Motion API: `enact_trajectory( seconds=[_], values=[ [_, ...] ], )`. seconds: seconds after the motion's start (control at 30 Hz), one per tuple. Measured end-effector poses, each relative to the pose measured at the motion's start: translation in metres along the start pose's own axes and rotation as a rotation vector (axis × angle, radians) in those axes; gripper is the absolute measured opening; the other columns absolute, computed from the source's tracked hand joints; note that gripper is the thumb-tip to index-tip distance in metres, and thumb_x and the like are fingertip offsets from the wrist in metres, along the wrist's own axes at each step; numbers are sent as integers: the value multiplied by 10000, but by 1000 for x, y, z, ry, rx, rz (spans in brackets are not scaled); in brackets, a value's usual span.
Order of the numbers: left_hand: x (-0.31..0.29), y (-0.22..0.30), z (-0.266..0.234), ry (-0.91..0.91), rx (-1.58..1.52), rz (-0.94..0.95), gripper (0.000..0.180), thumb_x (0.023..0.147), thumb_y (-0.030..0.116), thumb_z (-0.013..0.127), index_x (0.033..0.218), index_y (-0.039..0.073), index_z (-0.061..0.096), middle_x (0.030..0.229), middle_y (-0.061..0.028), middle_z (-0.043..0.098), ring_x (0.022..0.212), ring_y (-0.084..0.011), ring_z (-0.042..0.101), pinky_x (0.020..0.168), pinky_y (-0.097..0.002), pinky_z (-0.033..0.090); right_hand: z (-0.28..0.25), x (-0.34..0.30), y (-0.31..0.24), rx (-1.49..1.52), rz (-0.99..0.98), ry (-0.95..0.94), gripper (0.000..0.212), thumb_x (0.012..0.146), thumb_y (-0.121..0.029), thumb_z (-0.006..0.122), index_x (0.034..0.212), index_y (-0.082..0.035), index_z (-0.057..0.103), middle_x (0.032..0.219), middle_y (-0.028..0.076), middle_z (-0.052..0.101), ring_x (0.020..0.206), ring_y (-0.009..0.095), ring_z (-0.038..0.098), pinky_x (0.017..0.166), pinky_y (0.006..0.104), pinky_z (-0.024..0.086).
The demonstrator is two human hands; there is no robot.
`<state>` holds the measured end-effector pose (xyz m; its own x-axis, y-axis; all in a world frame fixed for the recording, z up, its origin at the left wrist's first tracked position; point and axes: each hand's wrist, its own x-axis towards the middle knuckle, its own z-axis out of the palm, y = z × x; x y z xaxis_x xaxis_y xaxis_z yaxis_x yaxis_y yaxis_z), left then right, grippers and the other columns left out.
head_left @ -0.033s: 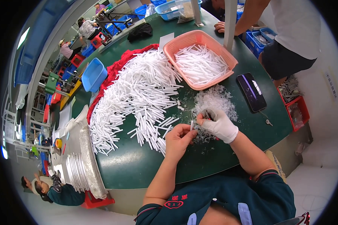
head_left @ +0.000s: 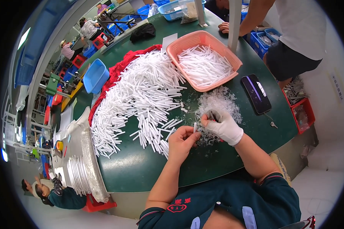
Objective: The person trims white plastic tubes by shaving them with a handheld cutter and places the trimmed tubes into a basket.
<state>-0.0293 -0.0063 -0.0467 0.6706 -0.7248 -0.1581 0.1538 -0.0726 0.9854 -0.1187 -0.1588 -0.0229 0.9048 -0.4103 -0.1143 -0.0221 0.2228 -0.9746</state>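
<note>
My left hand [head_left: 184, 142] is bare and pinches one short white plastic tube [head_left: 195, 128] upright between thumb and fingers. Just right of it, my right hand [head_left: 222, 127], in a white glove with the thumb bare, is closed. A small dark thing shows among its fingers, too small to name. Beneath and beyond the right hand lies a heap of clear plastic shavings [head_left: 219, 101]. To the left, a large pile of white tubes [head_left: 137, 91] spreads over a red cloth [head_left: 122, 64] and the green table [head_left: 122, 171]. More tubes fill a pink basket [head_left: 203, 88] at the far side.
A phone [head_left: 256, 94] lies right of the shavings, with a key [head_left: 273, 124] nearby. An empty blue bin [head_left: 96, 76] sits beyond the pile. A metal post [head_left: 234, 26] rises behind the basket, and another person's hand [head_left: 224, 27] rests on the table's far edge.
</note>
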Motion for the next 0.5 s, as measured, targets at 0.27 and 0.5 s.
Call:
enact_trajectory(
  seconds=[0.27, 0.5],
  values=[
    [1, 6, -10, -91, -155, -87, 164, 826, 79, 648, 957, -14, 614, 706, -42, 627, 530, -64, 545, 470, -175, 436, 2, -1, -10, -817, -512, 55, 227, 785, -198, 646, 890, -29, 537, 745, 171, 597, 675, 358, 586, 593, 413, 466],
    [0, 10, -10, -148, -185, -103, 177, 837, 80, 634, 985, -17, 618, 731, -52, 638, 540, -66, 554, 484, -172, 453, 4, 0, -8, -1032, -552, -27, 230, 800, -246, 620, 880, -42, 551, 707, 149, 577, 667, 349, 587, 573, 435, 454]
  ],
)
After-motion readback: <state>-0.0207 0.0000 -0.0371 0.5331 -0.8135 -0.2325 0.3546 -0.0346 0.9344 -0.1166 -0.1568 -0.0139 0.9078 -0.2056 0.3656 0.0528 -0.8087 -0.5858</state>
